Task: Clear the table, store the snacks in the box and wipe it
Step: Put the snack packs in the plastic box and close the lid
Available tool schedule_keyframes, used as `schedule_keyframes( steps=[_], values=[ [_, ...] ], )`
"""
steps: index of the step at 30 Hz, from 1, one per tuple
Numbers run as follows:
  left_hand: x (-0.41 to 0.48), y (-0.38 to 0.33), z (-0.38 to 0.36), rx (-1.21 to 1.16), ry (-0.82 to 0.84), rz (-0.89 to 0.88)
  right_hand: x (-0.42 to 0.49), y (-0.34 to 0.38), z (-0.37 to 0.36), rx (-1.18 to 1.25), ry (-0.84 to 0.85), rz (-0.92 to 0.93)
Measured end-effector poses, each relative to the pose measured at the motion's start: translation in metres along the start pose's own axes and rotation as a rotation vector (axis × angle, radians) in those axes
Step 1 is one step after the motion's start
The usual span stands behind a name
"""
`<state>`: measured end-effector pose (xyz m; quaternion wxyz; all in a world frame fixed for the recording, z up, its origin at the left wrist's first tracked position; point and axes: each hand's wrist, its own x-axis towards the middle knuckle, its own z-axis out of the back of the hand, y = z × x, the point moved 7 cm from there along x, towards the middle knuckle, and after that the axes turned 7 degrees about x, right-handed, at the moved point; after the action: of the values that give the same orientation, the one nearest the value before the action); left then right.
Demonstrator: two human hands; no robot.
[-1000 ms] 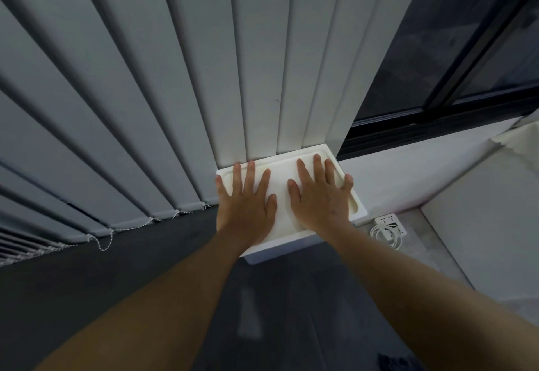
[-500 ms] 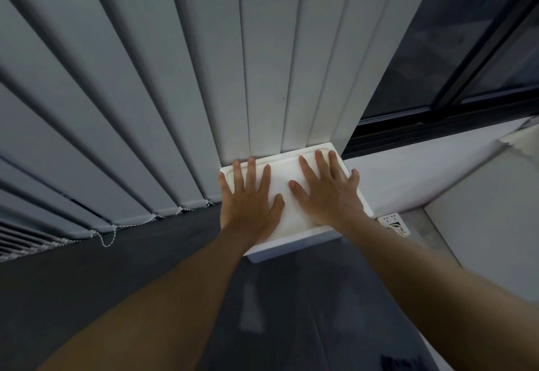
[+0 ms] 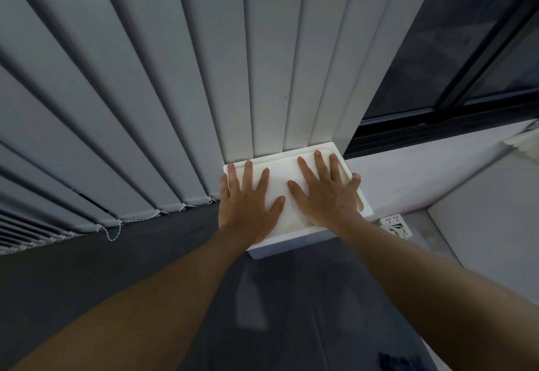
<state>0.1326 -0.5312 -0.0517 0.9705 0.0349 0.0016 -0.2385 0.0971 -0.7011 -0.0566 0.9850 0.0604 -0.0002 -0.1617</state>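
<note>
A white box (image 3: 281,176) with its lid on stands on the dark floor, its back against the vertical blinds. My left hand (image 3: 248,200) lies flat on the left half of the lid, fingers straight and spread. My right hand (image 3: 325,192) presses flat on the right half, fingers spread toward the lid's far edge. Neither hand grips anything. The inside of the box is hidden by the lid.
Grey vertical blinds (image 3: 175,93) with a bead chain (image 3: 116,229) hang behind the box. A dark window (image 3: 466,50) sits to the right above a white wall. A white power strip (image 3: 395,225) with a cable lies on the floor right of the box.
Both hands stay flat on the lid. The view has shifted slightly, so less of the power strip and its cable shows than before.
</note>
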Motion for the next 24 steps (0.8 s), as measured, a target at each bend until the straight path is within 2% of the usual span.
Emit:
schedule_keyframes(
  steps=[10,16,19,21,24],
  values=[
    [-0.004,0.000,-0.008,0.054,0.082,-0.020,-0.005,0.002,0.010,0.017,-0.059,-0.002],
    [-0.002,0.011,0.000,0.001,0.295,-0.111,-0.006,0.004,0.005,0.003,0.108,-0.009],
    [-0.023,0.023,0.017,-0.071,0.278,-0.166,-0.011,0.008,0.006,0.046,0.221,-0.038],
    [-0.042,0.035,0.028,-0.092,0.251,-0.183,-0.020,0.016,0.015,0.067,0.212,-0.018],
    [-0.066,0.065,0.045,-0.129,0.160,-0.113,-0.038,0.036,0.028,0.110,0.166,0.020]
  ],
)
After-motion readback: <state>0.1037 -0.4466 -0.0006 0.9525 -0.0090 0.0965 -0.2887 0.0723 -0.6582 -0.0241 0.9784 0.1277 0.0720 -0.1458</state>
